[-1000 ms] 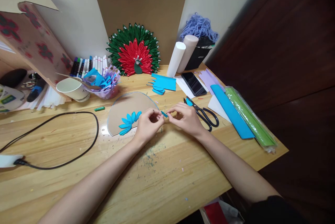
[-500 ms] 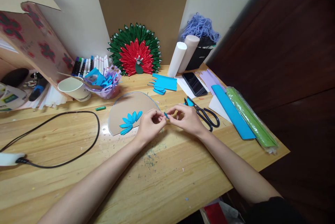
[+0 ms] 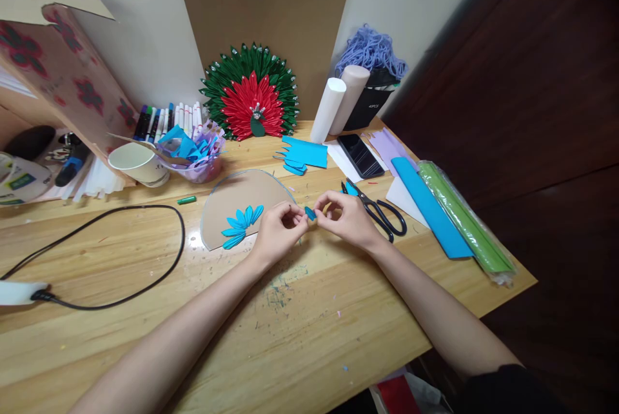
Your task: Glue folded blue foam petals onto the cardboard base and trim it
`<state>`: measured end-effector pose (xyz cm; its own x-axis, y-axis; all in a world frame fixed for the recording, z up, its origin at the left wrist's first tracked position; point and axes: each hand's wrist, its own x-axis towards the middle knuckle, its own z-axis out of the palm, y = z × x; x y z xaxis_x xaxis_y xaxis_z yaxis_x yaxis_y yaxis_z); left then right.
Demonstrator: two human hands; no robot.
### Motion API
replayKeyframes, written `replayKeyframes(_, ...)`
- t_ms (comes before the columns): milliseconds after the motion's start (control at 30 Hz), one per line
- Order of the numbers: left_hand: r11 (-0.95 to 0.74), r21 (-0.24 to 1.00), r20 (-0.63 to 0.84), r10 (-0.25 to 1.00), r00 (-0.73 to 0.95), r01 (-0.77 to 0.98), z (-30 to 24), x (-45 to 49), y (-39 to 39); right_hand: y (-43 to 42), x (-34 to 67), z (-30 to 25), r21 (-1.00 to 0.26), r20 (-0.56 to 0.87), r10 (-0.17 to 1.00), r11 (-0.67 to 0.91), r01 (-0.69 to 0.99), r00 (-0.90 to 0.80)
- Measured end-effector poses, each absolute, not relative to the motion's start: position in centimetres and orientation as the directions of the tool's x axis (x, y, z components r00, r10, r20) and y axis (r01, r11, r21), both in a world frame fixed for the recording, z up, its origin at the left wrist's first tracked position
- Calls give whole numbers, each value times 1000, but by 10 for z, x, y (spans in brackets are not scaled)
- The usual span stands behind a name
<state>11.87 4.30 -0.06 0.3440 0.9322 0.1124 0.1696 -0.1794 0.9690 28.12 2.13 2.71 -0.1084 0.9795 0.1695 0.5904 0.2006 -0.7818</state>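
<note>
Both my hands meet over the middle of the wooden table (image 3: 309,330). My left hand (image 3: 280,230) and my right hand (image 3: 345,217) pinch a small blue paper piece (image 3: 310,213) between their fingertips. Just left of my left hand lies a brown cardboard half-disc (image 3: 232,198) with several blue paper petals (image 3: 239,224) fanned on it. Black-handled scissors (image 3: 380,211) lie right beside my right hand.
A red and green paper fan ornament (image 3: 251,101) leans on a cardboard sheet at the back. Blue paper cut-outs (image 3: 302,153), a phone (image 3: 360,155), rolls (image 3: 331,108), blue (image 3: 430,207) and green (image 3: 464,217) sheets lie right. Cups (image 3: 138,162), markers (image 3: 167,118) and a black cable (image 3: 120,259) lie left.
The hands have stayed together and turned the small blue piece between the fingertips; it now shows a broader face. The view drifted slightly.
</note>
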Motion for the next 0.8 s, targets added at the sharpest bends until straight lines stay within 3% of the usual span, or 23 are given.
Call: replayKeyframes(800, -140, 981, 86, 936, 341, 137, 3, 117, 44, 25, 277, 23, -953, 16, 999, 29, 303, -46)
